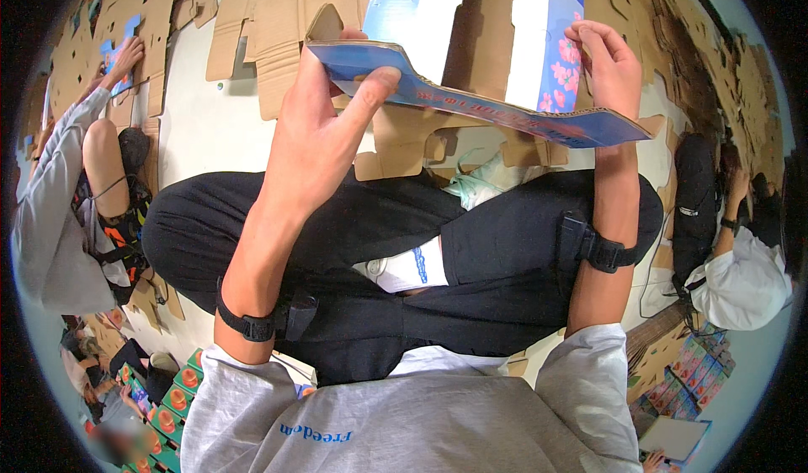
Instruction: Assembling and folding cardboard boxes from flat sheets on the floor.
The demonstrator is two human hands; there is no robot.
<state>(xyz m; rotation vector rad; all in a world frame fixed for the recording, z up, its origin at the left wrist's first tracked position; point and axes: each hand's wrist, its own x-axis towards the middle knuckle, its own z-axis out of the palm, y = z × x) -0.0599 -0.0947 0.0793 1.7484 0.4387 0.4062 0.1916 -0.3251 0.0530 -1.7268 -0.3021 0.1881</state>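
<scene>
A partly folded cardboard box (471, 98), printed blue with pink flowers, is held up above my crossed legs. Its bent near panel faces me, and brown and white inner surfaces show behind it. My left hand (316, 136) is closed on the left end of that panel, thumb on the blue face and the other fingers mostly hidden behind. Past the panel's right end, my right hand (613, 65) has its fingers curled and pinched at the right edge of the flower-printed side. The panel crosses in front of my right wrist.
Flat brown cardboard pieces (282, 52) lie across the pale floor ahead. A crumpled translucent bag (492, 178) rests near my legs. People sit on both sides, one in a grey sleeve (63, 187), one in a white shirt (741, 284). Green boxes (177, 399) stand at lower left.
</scene>
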